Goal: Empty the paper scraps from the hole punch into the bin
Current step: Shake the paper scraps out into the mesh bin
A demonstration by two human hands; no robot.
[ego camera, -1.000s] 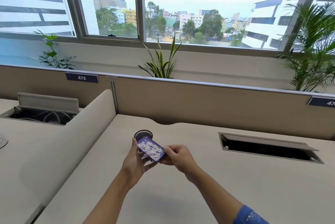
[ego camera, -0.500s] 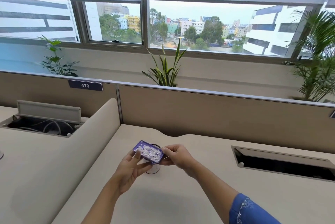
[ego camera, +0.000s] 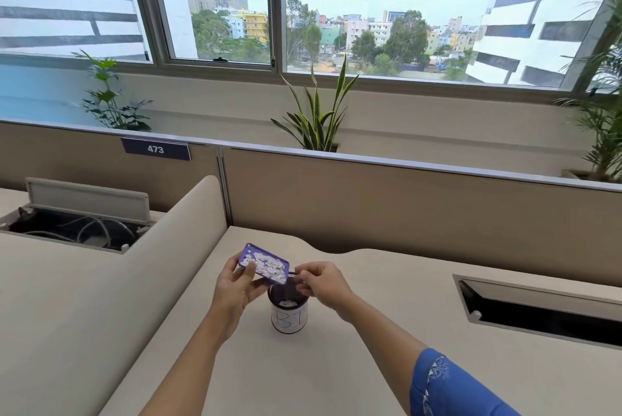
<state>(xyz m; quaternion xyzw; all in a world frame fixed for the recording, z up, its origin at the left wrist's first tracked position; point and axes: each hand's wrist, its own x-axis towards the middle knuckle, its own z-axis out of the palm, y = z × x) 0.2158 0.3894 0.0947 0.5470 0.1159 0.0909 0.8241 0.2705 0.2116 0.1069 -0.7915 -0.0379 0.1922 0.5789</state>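
Note:
A purple scrap tray (ego camera: 264, 262) from the hole punch, covered in small white paper scraps, is tilted down to the right over a small dark cylindrical bin (ego camera: 289, 313) with a white label. My left hand (ego camera: 235, 287) grips the tray's left end from below. My right hand (ego camera: 319, 282) pinches the tray's lower right corner just above the bin's rim. A few white scraps lie inside the bin. The rest of the hole punch is out of view.
The bin stands on a beige desk (ego camera: 336, 365). A curved divider (ego camera: 161, 247) rises to the left, a partition wall (ego camera: 404, 200) behind. Open cable troughs sit at the right (ego camera: 538, 311) and the far left (ego camera: 77, 228).
The view has tipped down, so the whole bin now shows. The tray has tilted further to the right over the bin, and scraps have fallen into it.

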